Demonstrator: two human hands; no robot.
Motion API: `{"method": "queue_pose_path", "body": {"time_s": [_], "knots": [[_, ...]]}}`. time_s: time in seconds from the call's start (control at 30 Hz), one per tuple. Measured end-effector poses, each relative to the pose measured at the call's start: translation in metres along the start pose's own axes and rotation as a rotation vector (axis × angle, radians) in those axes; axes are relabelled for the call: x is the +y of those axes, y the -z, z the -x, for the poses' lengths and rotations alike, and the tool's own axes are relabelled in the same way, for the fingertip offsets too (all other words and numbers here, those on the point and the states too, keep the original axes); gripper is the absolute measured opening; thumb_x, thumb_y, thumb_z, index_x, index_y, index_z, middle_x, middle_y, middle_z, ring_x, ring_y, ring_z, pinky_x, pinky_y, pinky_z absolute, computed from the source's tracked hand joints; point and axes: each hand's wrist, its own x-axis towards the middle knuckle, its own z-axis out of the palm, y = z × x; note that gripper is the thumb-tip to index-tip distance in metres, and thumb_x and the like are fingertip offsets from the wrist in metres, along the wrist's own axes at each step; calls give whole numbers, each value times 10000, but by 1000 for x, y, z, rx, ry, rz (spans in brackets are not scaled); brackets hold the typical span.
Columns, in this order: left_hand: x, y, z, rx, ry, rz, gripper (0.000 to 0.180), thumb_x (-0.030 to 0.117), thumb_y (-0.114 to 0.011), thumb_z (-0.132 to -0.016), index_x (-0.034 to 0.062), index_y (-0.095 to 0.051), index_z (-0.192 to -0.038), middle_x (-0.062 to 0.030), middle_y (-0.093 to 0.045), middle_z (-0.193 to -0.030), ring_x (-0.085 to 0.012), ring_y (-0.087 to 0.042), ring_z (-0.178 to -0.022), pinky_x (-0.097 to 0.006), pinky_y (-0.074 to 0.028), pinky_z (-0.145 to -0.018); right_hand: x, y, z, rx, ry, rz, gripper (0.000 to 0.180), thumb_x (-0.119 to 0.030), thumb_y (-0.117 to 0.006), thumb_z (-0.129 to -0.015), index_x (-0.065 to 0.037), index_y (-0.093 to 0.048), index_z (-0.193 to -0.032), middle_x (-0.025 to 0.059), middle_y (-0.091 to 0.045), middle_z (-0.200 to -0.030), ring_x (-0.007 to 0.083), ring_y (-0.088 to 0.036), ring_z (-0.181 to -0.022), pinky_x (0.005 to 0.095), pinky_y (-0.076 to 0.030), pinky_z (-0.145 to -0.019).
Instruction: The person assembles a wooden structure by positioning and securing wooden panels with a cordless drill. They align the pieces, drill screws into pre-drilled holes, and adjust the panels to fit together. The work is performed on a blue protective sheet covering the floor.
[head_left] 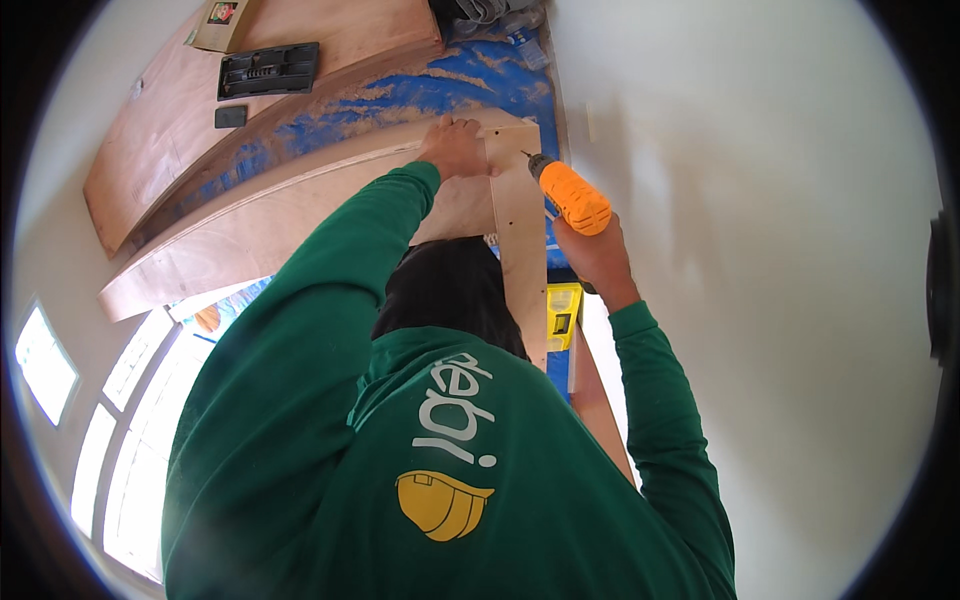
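Against the white wall, the right hand point(592, 250) is wrapped tight around an orange drill point(572, 197), its bit touching the edge of an upright plywood strip point(520, 240). The left hand point(455, 147) clamps the strip's top against a curved plywood panel point(300, 215). Both arms reach up and forward. If the bit skids off the narrow edge, it may jump toward the nearby left fingers or split the ply.
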Motion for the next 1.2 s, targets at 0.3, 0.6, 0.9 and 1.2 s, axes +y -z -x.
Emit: {"method": "queue_pose_path", "body": {"time_s": [0.3,0.6,0.9,1.2], "knots": [[3,0,0,-22,21,-15,1048,722,-864,-797,68,-592,-1569,-149,-638,-1576,-361,-518,-1517,-497,-430,-1234,-11,5,-2,-23,-52,102,280,-184,-789,-942,12,-769,-1141,187,-827,-1006,378,-816,-978,425,-627,-860],[5,2,3,-40,5,26,1073,679,-904,-779,78,-563,-1601,-154,-635,-1589,-384,-522,-1515,-522,-440,-1221,-17,-13,-26,-64,-63,212,264,-180,-798,-927,-15,-775,-1132,222,-823,-1047,437,-791,-1032,457,-627,-881],[-47,-55,40,391,36,218,1136,295,-983,-746,42,-401,-1689,-201,-514,-1662,-458,-463,-1534,-602,-415,-1250,15,19,35,50,267,168,314,-145,-790,-978,-25,-760,-1267,110,-819,-1052,344,-782,-914,416,-606,-814],[-9,-50,38,583,-185,710,364,131,-821,-943,136,-810,-1307,-134,-701,-1268,-361,-670,-1182,-484,-569,-1006,15,2,56,64,-107,-220,250,-170,-800,-984,-5,-758,-1166,53,-783,-954,154,-754,-816,337,-583,-745]]}}
